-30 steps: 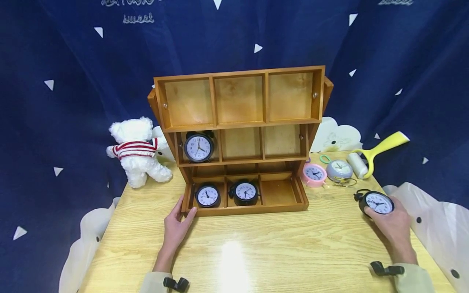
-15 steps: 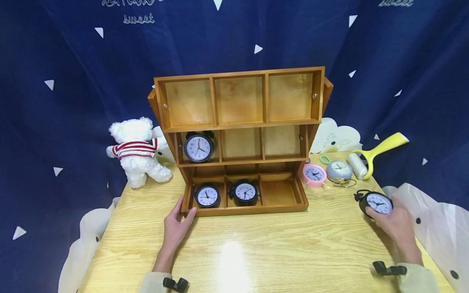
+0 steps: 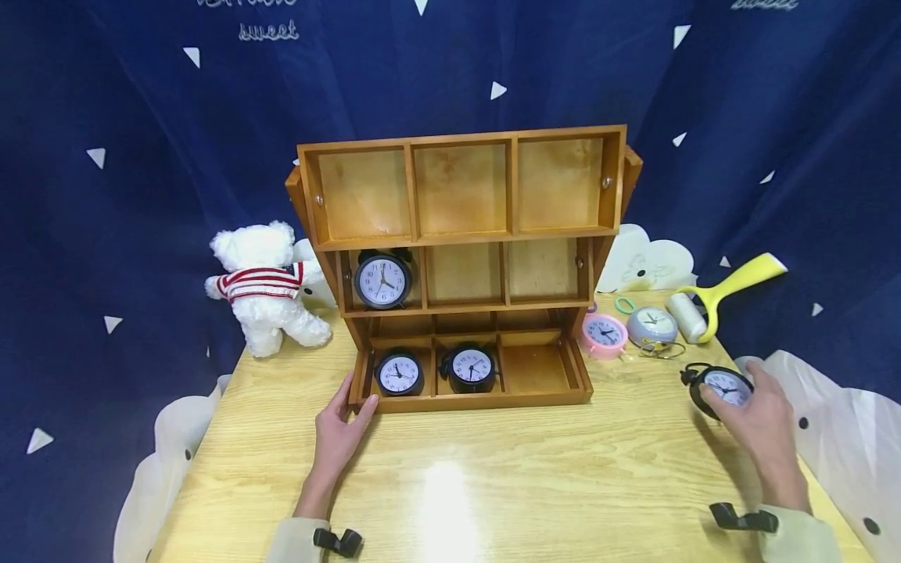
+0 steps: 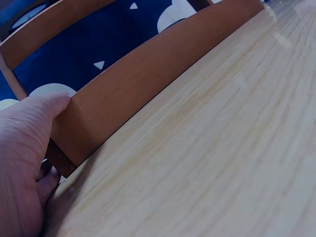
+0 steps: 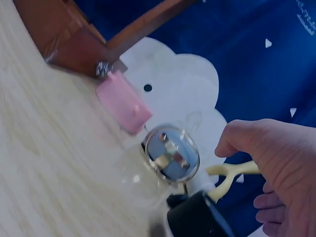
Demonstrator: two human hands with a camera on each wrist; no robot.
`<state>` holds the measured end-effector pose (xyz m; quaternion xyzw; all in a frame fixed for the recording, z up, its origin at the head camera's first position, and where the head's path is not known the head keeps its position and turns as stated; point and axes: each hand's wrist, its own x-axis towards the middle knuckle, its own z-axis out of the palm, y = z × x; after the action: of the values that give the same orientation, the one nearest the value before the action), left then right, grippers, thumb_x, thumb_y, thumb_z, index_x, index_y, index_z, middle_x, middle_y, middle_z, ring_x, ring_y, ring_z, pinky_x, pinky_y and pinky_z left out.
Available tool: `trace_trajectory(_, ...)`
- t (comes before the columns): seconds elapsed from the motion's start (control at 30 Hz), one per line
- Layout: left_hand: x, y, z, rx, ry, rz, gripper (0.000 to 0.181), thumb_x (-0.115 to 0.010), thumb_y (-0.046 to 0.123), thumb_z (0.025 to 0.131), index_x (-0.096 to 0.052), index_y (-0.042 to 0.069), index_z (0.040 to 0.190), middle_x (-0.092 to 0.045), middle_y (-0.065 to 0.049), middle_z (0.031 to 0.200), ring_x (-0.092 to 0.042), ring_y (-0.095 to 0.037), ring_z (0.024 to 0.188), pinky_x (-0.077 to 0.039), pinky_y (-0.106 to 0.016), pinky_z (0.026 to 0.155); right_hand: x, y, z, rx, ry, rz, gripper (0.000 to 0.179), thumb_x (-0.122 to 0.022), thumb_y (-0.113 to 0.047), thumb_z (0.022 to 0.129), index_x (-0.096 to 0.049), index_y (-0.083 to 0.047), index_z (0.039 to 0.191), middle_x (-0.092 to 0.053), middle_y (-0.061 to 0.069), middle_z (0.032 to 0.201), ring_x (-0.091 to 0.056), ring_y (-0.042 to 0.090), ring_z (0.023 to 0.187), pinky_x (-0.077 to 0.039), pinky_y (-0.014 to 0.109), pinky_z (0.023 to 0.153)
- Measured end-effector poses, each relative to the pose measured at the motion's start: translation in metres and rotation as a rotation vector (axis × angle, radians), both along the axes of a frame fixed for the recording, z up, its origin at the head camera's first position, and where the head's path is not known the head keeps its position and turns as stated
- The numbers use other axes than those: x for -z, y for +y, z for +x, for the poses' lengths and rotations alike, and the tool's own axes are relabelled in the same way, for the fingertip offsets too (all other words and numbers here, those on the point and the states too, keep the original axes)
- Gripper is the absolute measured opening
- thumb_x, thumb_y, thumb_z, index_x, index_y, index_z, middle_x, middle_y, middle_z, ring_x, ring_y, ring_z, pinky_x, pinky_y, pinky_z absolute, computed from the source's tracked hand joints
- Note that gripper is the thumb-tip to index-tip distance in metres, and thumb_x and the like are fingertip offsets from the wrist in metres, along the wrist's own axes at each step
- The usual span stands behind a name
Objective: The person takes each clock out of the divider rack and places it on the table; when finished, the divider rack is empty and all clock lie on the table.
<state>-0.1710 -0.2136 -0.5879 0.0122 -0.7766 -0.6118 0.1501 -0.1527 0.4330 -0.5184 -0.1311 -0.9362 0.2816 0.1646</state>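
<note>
Showing white dial [image 3: 730,384], black clock [image 3: 719,378] neighbours spread right hand [image 3: 763,418]; left hand [image 3: 339,432] grips shelf [image 3: 472,402].

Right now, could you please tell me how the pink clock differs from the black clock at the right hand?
The pink clock has a pink case; the black clock has a black one. The pink clock sits right beside the wooden shelf; the black clock is farther off, at the right hand. Both have round dials with dark pointers.
</note>
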Motion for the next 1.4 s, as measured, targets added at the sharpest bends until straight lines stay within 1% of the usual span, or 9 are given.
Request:
trace_trajectory(0.3, 0.001, 0.000, -0.001, -0.008, 0.017, -0.028, 0.070, -0.080, 0.019, 0.095, -0.048, 0.003, 0.155, -0.051, -0.022, 0.154, -0.054, -0.037, 0.136, -0.043, -0.023, 0.109, -0.017, -0.031, 0.004, -0.054, 0.025, -0.051, 0.089, -0.074, -0.032, 0.093, -0.029, 0.010, 0.158, -0.034, 0.045, 0.152, -0.035, 0.066, 0.136, -0.032, 0.078, 0.108)
trace_trajectory(0.5, -0.001, 0.000, -0.003, 0.014, 0.028, -0.002, 0.072, -0.080, 0.019, 0.095, -0.045, 0.002, 0.157, -0.049, -0.021, 0.155, -0.053, -0.035, 0.138, -0.044, -0.015, 0.108, -0.016, -0.048, 0.002, -0.118, 0.048, -0.060, 0.087, -0.074, -0.034, 0.093, -0.034, 0.011, 0.156, -0.040, 0.045, 0.148, -0.038, 0.065, 0.134, -0.033, 0.079, 0.108)
trace_trajectory(0.7, 0.001, -0.001, -0.003, 0.021, 0.014, 0.006, 0.073, -0.080, 0.020, 0.096, -0.044, 0.002, 0.157, -0.049, -0.017, 0.156, -0.053, -0.029, 0.138, -0.043, -0.011, 0.107, -0.012, -0.066, 0.001, -0.185, 0.037, -0.071, 0.085, -0.075, -0.033, 0.094, -0.035, 0.010, 0.155, -0.045, 0.042, 0.146, -0.045, 0.061, 0.131, -0.042, 0.074, 0.101)
trace_trajectory(0.93, 0.001, -0.001, -0.002, 0.020, 0.020, 0.023, 0.071, -0.080, 0.020, 0.095, -0.047, 0.006, 0.157, -0.049, -0.017, 0.156, -0.054, -0.030, 0.138, -0.044, -0.015, 0.108, -0.010, -0.093, -0.004, -0.246, 0.034, -0.139, 0.084, -0.078, -0.032, 0.094, -0.038, 0.007, 0.156, -0.046, 0.036, 0.151, -0.047, 0.061, 0.130, -0.044, 0.074, 0.101)
trace_trajectory(1.1, 0.000, 0.000, -0.003, 0.021, 0.024, 0.032, 0.070, -0.079, 0.015, 0.095, -0.047, 0.004, 0.156, -0.050, -0.020, 0.154, -0.054, -0.032, 0.136, -0.044, -0.020, 0.109, -0.006, -0.111, -0.011, -0.291, 0.076, -0.181, 0.083, -0.081, -0.027, 0.091, -0.040, 0.002, 0.157, -0.051, 0.034, 0.149, -0.050, 0.060, 0.130, -0.045, 0.072, 0.103)
trace_trajectory(1.23, -0.017, 0.004, 0.003, 0.029, 0.005, 0.020, 0.069, -0.077, 0.010, 0.096, -0.044, -0.004, 0.155, -0.048, -0.025, 0.154, -0.053, -0.036, 0.137, -0.044, -0.031, 0.111, -0.003, -0.125, -0.017, -0.332, 0.105, -0.209, 0.082, -0.083, -0.024, 0.089, -0.042, 0.001, 0.156, -0.052, 0.032, 0.149, -0.050, 0.059, 0.130, -0.044, 0.072, 0.105)
trace_trajectory(1.27, -0.017, 0.004, 0.003, 0.032, 0.002, 0.022, 0.070, -0.077, 0.010, 0.096, -0.043, -0.004, 0.155, -0.047, -0.025, 0.154, -0.053, -0.036, 0.137, -0.044, -0.032, 0.112, -0.002, -0.129, -0.018, -0.343, 0.106, -0.216, 0.082, -0.083, -0.023, 0.089, -0.042, 0.003, 0.156, -0.051, 0.032, 0.150, -0.049, 0.059, 0.131, -0.043, 0.072, 0.106)
trace_trajectory(1.33, -0.016, 0.003, 0.002, 0.032, 0.003, 0.021, 0.071, -0.078, 0.011, 0.096, -0.043, -0.004, 0.155, -0.047, -0.024, 0.155, -0.053, -0.037, 0.137, -0.045, -0.031, 0.111, -0.002, -0.136, -0.021, -0.361, 0.091, -0.215, 0.084, -0.084, -0.024, 0.089, -0.042, 0.004, 0.155, -0.049, 0.032, 0.152, -0.048, 0.058, 0.133, -0.042, 0.073, 0.108)
trace_trajectory(1.4, -0.009, 0.002, 0.000, 0.029, 0.013, 0.022, 0.072, -0.079, 0.014, 0.095, -0.044, -0.001, 0.156, -0.047, -0.022, 0.156, -0.053, -0.035, 0.137, -0.045, -0.024, 0.110, -0.002, -0.144, -0.023, -0.379, 0.079, -0.219, 0.084, -0.084, -0.026, 0.089, -0.042, 0.005, 0.155, -0.048, 0.032, 0.152, -0.047, 0.058, 0.134, -0.041, 0.073, 0.109)
